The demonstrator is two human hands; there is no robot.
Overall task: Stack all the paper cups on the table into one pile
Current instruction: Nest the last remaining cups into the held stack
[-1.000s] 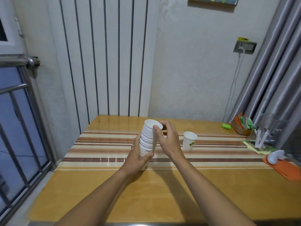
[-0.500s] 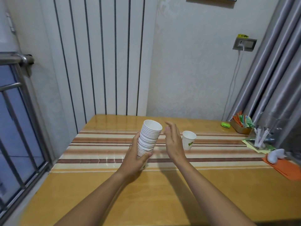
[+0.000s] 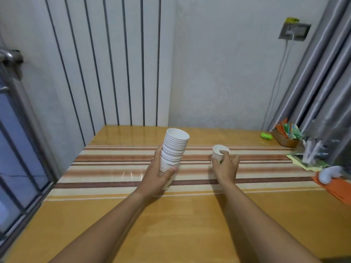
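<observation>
Head view shows my left hand (image 3: pixel 158 178) gripping the leaning stack (image 3: pixel 173 149) near its base at table centre; my right hand (image 3: pixel 226 166) closes around the last cup (image 3: pixel 218 153), just right. Squeezing could crush it; the tilted stack could topple.

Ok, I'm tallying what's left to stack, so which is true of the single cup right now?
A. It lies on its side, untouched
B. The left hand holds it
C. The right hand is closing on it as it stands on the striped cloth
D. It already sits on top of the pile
C: the right hand wraps around the single cup, upright on the striped cloth, while the left hand grips the pile.
</observation>
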